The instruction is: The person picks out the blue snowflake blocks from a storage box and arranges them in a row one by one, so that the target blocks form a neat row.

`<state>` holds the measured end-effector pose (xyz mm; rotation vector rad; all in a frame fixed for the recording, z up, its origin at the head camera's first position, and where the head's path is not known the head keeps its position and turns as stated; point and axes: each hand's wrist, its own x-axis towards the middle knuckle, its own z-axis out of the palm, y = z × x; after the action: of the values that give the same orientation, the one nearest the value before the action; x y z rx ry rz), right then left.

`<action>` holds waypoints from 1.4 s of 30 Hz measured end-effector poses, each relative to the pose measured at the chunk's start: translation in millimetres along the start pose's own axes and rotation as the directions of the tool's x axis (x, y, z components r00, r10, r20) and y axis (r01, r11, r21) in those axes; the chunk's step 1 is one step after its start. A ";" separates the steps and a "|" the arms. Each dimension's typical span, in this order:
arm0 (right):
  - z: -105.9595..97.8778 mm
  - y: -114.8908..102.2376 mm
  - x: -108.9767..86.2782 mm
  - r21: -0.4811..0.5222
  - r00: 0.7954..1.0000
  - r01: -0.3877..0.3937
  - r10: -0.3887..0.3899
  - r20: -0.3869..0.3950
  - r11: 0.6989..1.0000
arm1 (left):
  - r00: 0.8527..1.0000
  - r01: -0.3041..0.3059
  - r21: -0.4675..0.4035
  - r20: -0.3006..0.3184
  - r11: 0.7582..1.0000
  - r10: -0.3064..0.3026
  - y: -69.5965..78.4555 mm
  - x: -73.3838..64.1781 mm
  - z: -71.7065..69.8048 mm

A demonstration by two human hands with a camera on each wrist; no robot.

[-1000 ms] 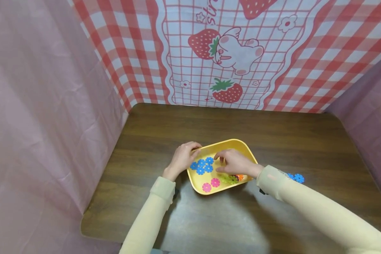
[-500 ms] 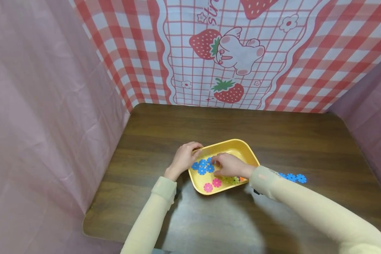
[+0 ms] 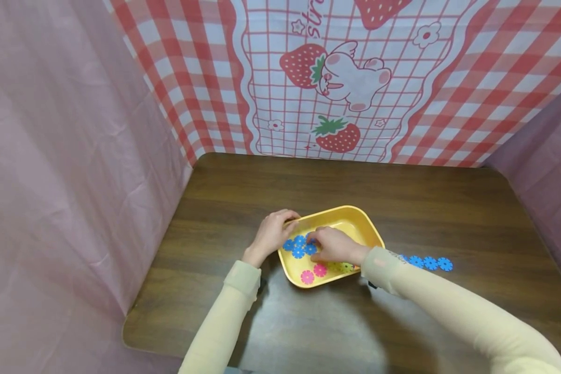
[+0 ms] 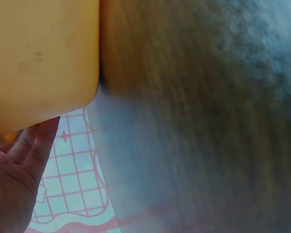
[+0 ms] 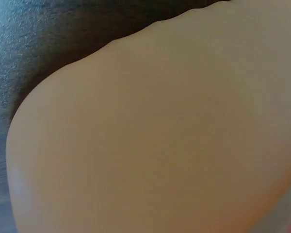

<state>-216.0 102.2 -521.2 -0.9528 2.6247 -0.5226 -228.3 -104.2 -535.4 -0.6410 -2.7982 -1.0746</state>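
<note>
A yellow plastic tray [image 3: 361, 224] stands slightly turned on the table. My left hand [image 3: 270, 234] grips its far-left corner, thumb over the rim and fingers outside. The left wrist view shows the tray's outer wall [image 4: 43, 53] with the left fingers behind its edge. Inside the tray, my right hand [image 3: 336, 245] reaches down to a cluster of blue notched plastic discs [image 3: 298, 252]. Its index finger lies over one disc, while the thumb stands apart. Two pink discs [image 3: 307, 277] lie nearby. Green discs [image 3: 346, 267] are partly hidden under the right wrist.
On the table [image 3: 243, 187], a row of blue discs [image 3: 430, 263] lies right of the tray, partly covered by the right sleeve [image 3: 430, 291]. A checked strawberry curtain [image 3: 336, 93] hangs behind the table. A blurred pale surface fills most of the right wrist view.
My right hand has moved left and down onto the blue cluster. More of the blue row on the table shows beside the sleeve. The left hand keeps its grip on the tray.
</note>
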 end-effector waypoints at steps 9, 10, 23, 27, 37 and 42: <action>2.5 -0.2 1.0 -0.010 1.000 0.002 -0.002 -0.010 1.000 | 1.000 -0.013 0.006 -0.012 1.000 0.014 0.7 0.6 1.9; 2.6 -0.1 0.9 -0.008 1.000 0.001 -0.002 -0.015 1.000 | 1.000 -0.014 0.006 -0.013 1.000 0.014 0.6 0.7 2.1; 6.6 1.1 0.0 0.003 0.999 0.006 -0.006 -0.052 1.000 | 0.999 -0.031 0.010 -0.030 0.999 0.031 -0.2 0.6 3.2; 7.3 -0.2 -0.5 -0.016 0.998 0.013 -0.013 -0.060 1.000 | 0.999 -0.026 0.011 -0.033 1.000 0.027 -0.3 -0.2 2.8; -4.1 -9.8 -5.1 0.015 0.996 -0.018 0.019 -0.089 1.000 | 0.999 -0.029 0.012 -0.036 1.000 0.029 -0.4 -0.9 3.3; -16.5 -6.9 -10.3 0.023 0.992 -0.001 0.004 -0.122 1.000 | 0.999 -0.029 0.013 -0.041 1.000 0.029 -0.7 0.1 3.8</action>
<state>-211.1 107.9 -501.9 -0.9385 2.7213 -0.6273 -228.4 -102.2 -538.7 -0.6486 -2.7501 -1.0528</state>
